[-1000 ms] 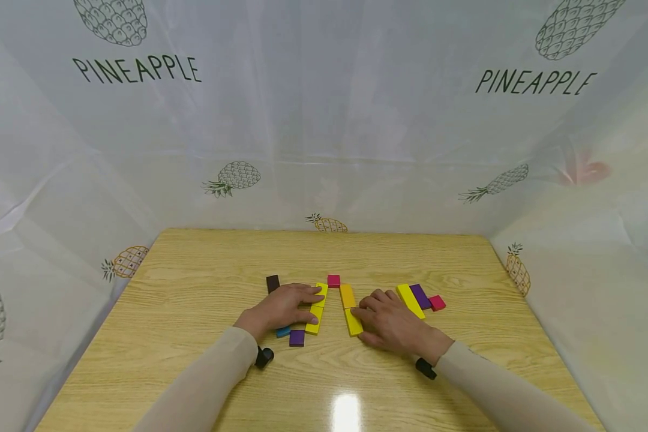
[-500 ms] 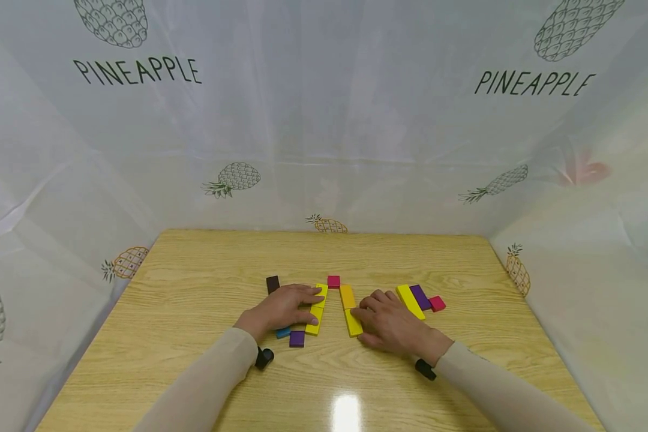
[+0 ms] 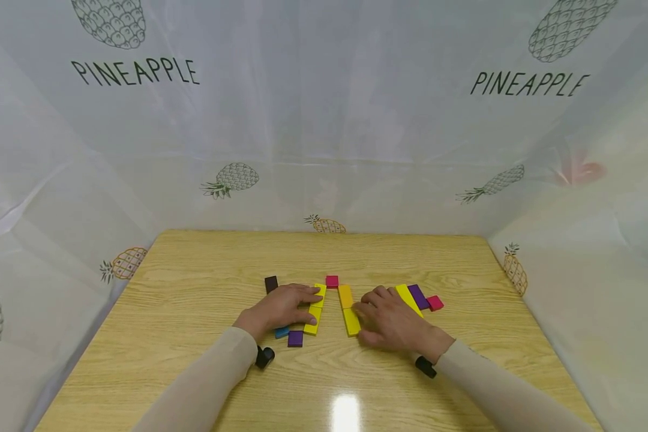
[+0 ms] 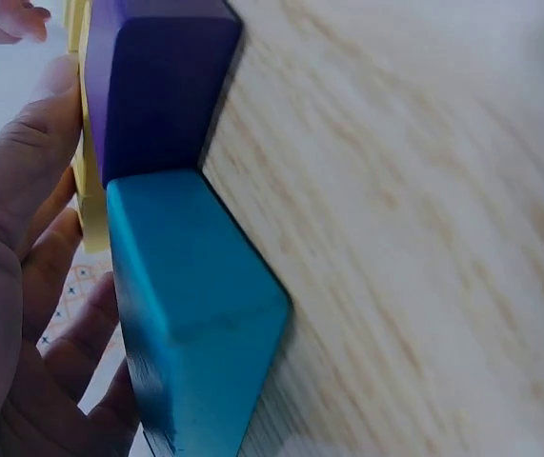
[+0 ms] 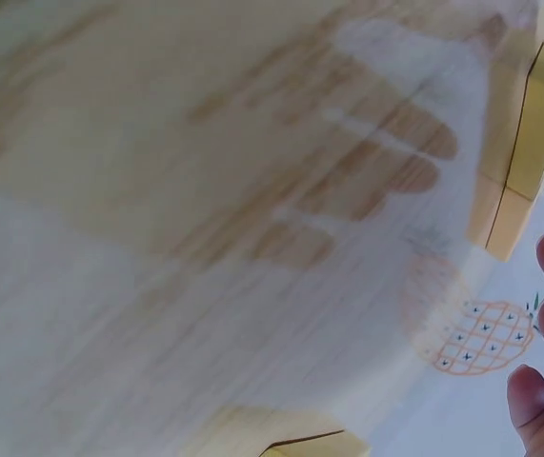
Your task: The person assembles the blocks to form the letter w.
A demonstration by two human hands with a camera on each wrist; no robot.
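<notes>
In the head view my left hand (image 3: pixel 281 309) rests over two yellow blocks laid end to end, the lower one (image 3: pixel 311 327) and the upper one (image 3: pixel 321 289). Its fingers are extended and spread; in the left wrist view the thumb (image 4: pixel 38 143) lies along the yellow side. Beside that hand are a purple block (image 4: pixel 162 95) and a blue block (image 4: pixel 205 257). My right hand (image 3: pixel 394 321) lies right of a matching row, an orange block (image 3: pixel 345 295) above a yellow block (image 3: pixel 351 322). Its fingertips, loosely bent, stand close to the yellow block; in the right wrist view they hold nothing.
A pink-red square block (image 3: pixel 332 281) sits between the tops of the rows. A black block (image 3: pixel 271 283) shows past the left hand. Beyond the right hand lie a long yellow block (image 3: pixel 408 299), a purple block (image 3: pixel 419 297) and another pink-red block (image 3: pixel 435 302). Printed sheeting surrounds the wooden table (image 3: pixel 216 252).
My right hand has shifted slightly right, its fingertips drawing back a little from the yellow block. The left hand and the blocks hold their places; the head view has moved slightly.
</notes>
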